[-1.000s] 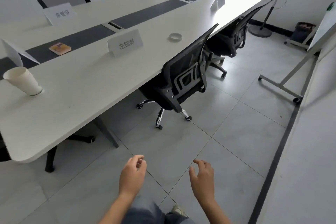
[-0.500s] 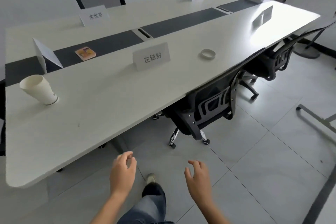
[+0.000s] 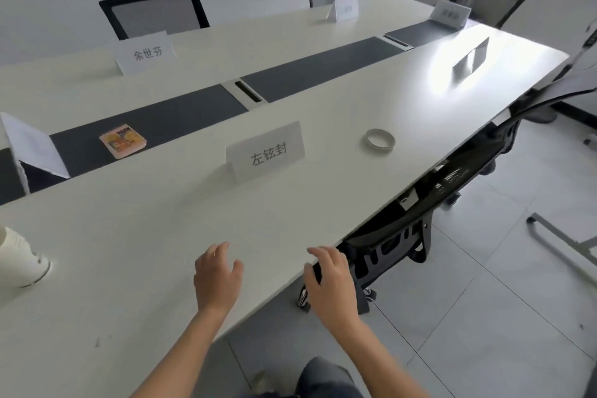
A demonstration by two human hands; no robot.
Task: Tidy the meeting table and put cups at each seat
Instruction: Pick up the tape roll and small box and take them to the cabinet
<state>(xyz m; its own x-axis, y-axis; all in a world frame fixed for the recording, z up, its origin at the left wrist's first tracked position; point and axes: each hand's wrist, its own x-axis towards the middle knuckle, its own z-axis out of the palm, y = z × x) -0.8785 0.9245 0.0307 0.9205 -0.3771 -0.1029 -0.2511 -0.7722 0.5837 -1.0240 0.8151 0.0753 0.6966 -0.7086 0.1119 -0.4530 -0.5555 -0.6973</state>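
Observation:
A long white meeting table [image 3: 135, 268] with a dark centre strip fills the view. A white paper cup [image 3: 17, 258] stands at its left edge, partly cut off. A roll of clear tape [image 3: 380, 139] lies near the table's right side. An orange card pack [image 3: 122, 141] rests on the dark strip. A name card [image 3: 265, 152] stands mid-table. My left hand [image 3: 217, 278] hovers over the table's near edge, fingers loosely curled and holding nothing. My right hand [image 3: 331, 281] hangs just past the edge, also relaxed and holding nothing.
A black mesh chair [image 3: 420, 213] is pushed under the table right beside my right hand. More name cards [image 3: 145, 53] and chairs [image 3: 155, 11] line the far side. A folded card [image 3: 30, 147] stands at far left. Grey tiled floor lies on the right.
I have stepped closer to the table. Both hands rose from over the floor to the table's near edge, and the cup slid towards the left border of the view.

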